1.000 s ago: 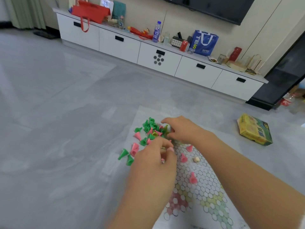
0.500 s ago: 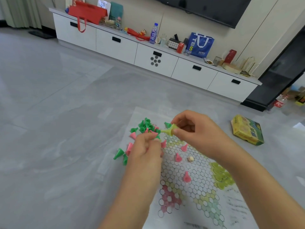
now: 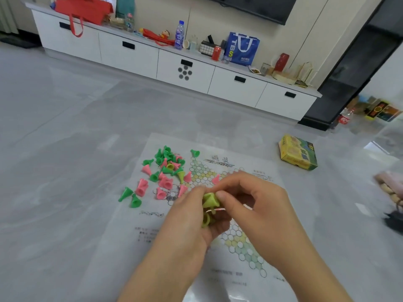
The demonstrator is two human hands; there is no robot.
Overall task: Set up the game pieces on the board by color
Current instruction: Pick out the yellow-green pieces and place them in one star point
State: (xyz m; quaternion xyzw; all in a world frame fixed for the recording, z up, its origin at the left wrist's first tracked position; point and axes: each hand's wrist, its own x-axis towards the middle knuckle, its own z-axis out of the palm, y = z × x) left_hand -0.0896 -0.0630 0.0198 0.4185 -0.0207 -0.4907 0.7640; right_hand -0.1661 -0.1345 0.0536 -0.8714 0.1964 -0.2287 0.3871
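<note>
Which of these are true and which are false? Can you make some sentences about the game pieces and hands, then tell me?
1. Both hands hold yellow-green pieces together over the board. True.
2. The pile of loose pieces is blue and orange. False: it is mostly green and pink.
3. A yellow box lies on the floor, off the board. True.
4. The left hand rests flat on the floor. False: it holds pieces, fingers curled.
5. The right hand pinches a piece. True.
</note>
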